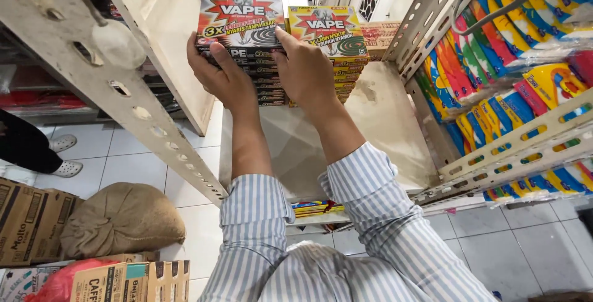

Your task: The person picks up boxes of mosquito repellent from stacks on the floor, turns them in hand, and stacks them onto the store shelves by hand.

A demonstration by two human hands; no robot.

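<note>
I see both hands up on the shelf. My left hand (pixel 223 74) is wrapped around the left side of a stack of flat red-and-black cardboard boxes (pixel 244 30), fingers curled onto its front edge. My right hand (pixel 307 70) clamps the same stack's right side, thumb up on the top box. The stack sits on the worn white shelf board (pixel 377 123), far back, touching a second stack of flat yellow-and-red cardboard boxes (pixel 330 36) just to its right. Blue-and-white striped shirt sleeves (pixel 370 197) cover both forearms. Right of the shelf, bright blue, yellow and red plastic packets (pixel 494 48) hang behind a perforated grey metal rack frame (pixel 525 138). Lower left on the tiled floor: a tan burlap sack (pixel 120 218) beside brown cardboard cartons (pixel 31 215). Another person's white shoes (pixel 65 153) show at far left.
</note>
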